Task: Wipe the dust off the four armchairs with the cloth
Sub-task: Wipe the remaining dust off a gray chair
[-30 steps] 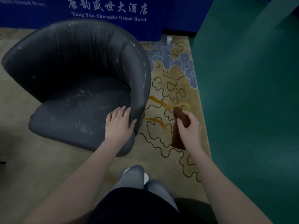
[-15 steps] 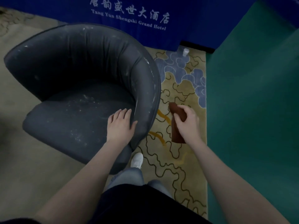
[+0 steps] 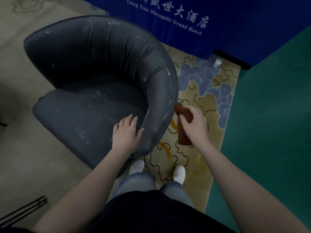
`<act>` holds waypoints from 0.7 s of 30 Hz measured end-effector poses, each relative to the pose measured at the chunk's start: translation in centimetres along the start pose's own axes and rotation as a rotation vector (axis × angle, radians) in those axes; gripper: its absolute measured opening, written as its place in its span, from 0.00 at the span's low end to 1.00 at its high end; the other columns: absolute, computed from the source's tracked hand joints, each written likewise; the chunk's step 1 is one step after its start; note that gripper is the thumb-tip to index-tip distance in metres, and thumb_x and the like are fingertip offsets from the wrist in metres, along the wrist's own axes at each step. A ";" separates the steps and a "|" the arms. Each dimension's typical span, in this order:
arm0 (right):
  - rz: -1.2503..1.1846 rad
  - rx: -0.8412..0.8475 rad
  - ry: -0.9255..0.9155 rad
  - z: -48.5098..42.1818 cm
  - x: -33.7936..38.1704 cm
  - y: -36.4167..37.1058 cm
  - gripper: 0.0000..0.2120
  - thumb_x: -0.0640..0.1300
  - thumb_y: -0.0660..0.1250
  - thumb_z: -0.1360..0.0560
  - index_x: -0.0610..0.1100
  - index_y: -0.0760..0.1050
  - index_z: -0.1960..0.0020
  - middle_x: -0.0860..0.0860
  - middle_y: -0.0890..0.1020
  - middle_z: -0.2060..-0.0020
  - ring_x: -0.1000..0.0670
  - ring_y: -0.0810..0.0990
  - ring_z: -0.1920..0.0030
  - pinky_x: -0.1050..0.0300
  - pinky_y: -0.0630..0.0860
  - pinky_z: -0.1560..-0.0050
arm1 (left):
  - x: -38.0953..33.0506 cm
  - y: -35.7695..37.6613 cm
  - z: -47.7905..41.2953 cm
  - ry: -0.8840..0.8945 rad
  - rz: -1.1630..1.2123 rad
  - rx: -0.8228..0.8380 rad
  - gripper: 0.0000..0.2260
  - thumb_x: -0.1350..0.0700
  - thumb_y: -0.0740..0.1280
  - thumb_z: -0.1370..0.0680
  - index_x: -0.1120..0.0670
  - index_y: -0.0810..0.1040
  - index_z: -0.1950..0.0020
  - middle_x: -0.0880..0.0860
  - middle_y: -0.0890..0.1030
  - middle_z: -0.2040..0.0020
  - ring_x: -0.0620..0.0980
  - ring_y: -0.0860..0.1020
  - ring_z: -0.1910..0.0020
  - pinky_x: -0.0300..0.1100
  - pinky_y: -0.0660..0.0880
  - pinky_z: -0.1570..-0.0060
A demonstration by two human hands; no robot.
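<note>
Left hand (image 3: 126, 132) flat, fingers straight, bracing near arm of dusty grey armchair (image 3: 94, 78). Right hand (image 3: 193, 125) pinches brown cloth (image 3: 183, 133) at chair's right outer edge. Advice: keep brace, spread cloth flat, sweep along rim, then seat, overlapping strokes.

patterned carpet (image 3: 193, 91), blue banner (image 3: 235, 22), green wall (image 3: 272, 115)

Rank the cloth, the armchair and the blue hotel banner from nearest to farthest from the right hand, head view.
1. Cloth: held in the right hand.
2. Armchair: its arm is just left of the hand.
3. Blue banner: far ahead, behind the chair.
</note>
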State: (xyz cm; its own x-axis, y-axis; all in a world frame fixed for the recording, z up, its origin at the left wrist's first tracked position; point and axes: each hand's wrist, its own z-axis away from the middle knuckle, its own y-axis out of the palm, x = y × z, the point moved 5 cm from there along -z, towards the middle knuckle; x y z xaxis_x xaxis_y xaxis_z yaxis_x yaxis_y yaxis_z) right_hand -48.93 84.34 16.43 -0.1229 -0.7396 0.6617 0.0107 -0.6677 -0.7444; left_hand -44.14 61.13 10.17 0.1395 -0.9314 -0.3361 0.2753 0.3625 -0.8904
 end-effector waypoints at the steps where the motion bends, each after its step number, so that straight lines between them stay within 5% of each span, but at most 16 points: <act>1: 0.003 0.017 -0.022 -0.7 -0.3 -0.1 0.13 0.42 0.67 0.22 0.47 0.77 0.38 0.51 0.78 0.46 0.54 0.73 0.47 0.62 0.65 0.46 | -0.2 0.2 0.0 -0.028 0.007 -0.006 0.26 0.44 0.57 0.17 0.53 0.61 0.22 0.53 0.60 0.21 0.53 0.59 0.23 0.51 0.55 0.26; 15: 0.034 0.272 -0.323 -9.2 -8.2 -6.7 0.13 0.41 0.67 0.23 0.45 0.77 0.38 0.49 0.79 0.45 0.49 0.76 0.43 0.58 0.68 0.42 | -8.4 7.4 4.8 -0.595 0.215 -0.152 0.26 0.44 0.59 0.18 0.55 0.63 0.23 0.56 0.62 0.22 0.57 0.61 0.24 0.55 0.61 0.29; 21: 0.070 0.402 -0.422 -10.7 -7.4 -5.6 0.13 0.41 0.67 0.22 0.45 0.76 0.38 0.49 0.78 0.44 0.54 0.71 0.45 0.60 0.63 0.43 | -9.2 8.8 7.2 -0.787 0.256 -0.218 0.28 0.44 0.61 0.19 0.56 0.63 0.23 0.57 0.63 0.23 0.58 0.63 0.25 0.55 0.63 0.30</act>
State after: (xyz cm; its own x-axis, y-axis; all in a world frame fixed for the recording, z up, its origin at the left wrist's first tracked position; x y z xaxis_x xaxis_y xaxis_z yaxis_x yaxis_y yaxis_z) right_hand -58.68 94.45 14.67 0.2969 -0.6974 0.6523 0.3905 -0.5347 -0.7494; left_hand -36.13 73.13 7.70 0.8147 -0.4988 -0.2958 -0.0329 0.4695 -0.8823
